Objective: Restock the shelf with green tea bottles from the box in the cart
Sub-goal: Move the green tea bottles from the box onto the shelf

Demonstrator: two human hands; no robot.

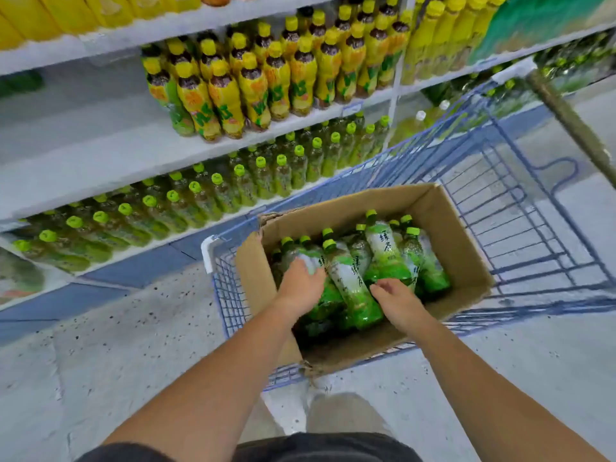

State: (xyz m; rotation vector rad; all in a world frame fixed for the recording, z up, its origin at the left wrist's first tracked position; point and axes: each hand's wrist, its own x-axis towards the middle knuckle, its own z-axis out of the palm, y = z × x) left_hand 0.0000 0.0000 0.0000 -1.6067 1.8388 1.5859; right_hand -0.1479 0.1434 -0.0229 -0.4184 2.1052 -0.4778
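Risk: bottles (383, 251) lie loose and crossed in the box (466, 258) at the cart's (520, 211) near end. Pulling one could drag its neighbours, or it could slip in the slick wrap.
Left hand (301, 285): grip clamped on a bottle (311, 258). Right hand (396, 300): fingers apart, touching the middle one.
Around: shelf (83, 161) left, green row packed, little room. Cart rim sits between box and shelf. Yellow bottles (260, 85) above.

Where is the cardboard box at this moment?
In the head view the cardboard box sits in the blue wire cart, at its near end, right of the shelf; the left hand and right hand reach into it.
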